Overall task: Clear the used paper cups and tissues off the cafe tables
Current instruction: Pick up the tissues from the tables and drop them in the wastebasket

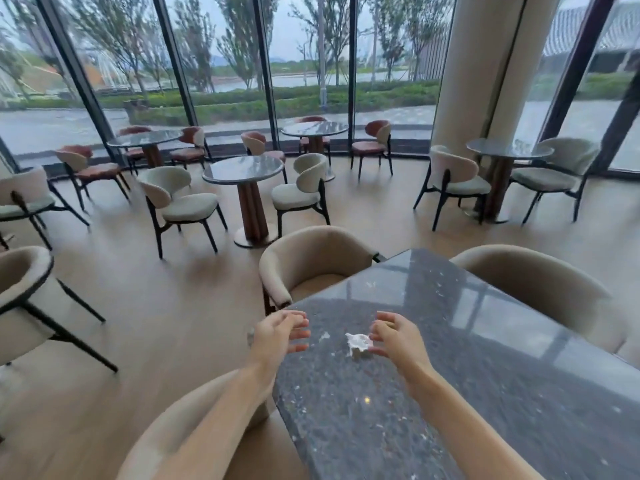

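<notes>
- Now a crumpled white tissue [359, 344] lies on the dark stone table [433, 341], near the table's corner that is closest to the person.
- Taking the tissue as landmark: the right hand [398, 341] is just beside it on its right, with the fingers loosely spread and curved toward it. The fingertips seem to be at its edge, but I cannot tell if they already touch it. This hand holds nothing.
- The left hand [280, 336] is to the left of the tissue, well apart from it, over the table's edge. Its fingers are also relaxed and it holds nothing.
- The tissue is a small wad with no clear long axis, so I think any direction of pinch can work.
- The right hand is clearly nearer, so I judge it only needs to close from the right side over the tissue.
- Left of the tissue, some small white flecks [324, 336] are on the stone; I cannot tell if they are paper or pattern.
- No paper cup is visible on this table.
</notes>
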Available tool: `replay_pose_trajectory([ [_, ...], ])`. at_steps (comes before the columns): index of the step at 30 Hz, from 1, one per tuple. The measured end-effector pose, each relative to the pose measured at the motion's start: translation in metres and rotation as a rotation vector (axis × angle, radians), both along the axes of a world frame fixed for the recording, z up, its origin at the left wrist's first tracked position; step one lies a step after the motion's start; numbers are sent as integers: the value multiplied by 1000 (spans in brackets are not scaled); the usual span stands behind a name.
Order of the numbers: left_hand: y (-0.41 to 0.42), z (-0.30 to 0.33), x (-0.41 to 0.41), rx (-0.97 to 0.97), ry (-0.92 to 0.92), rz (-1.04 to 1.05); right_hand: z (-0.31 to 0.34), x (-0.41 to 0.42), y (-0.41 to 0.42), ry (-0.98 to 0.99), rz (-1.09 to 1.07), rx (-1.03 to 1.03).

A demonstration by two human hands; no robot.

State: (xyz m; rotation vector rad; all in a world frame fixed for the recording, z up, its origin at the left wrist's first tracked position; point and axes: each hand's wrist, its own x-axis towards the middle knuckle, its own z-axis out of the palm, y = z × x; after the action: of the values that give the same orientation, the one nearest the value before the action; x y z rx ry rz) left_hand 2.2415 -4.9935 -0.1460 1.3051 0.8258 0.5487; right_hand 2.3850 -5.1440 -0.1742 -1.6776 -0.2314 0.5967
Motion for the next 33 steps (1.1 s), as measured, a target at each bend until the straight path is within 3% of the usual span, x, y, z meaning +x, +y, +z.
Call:
replay_pose_trajectory([
  [7, 60, -115, 85, -62, 180, -187, -85, 51, 35, 58, -52, -207],
  [15, 109, -237, 145, 44, 324, -386, -192, 106, 87, -120, 218, -635],
  [20, 101, -287, 171, 131, 303, -489, -244, 130, 113, -270, 270, -695],
  [25, 84, -319, 186, 217, 272, -551, -276, 136, 120, -269, 182, -709],
  [33, 70, -341, 178, 94, 337, -517, -297, 106, 98, -188, 150, -710],
])
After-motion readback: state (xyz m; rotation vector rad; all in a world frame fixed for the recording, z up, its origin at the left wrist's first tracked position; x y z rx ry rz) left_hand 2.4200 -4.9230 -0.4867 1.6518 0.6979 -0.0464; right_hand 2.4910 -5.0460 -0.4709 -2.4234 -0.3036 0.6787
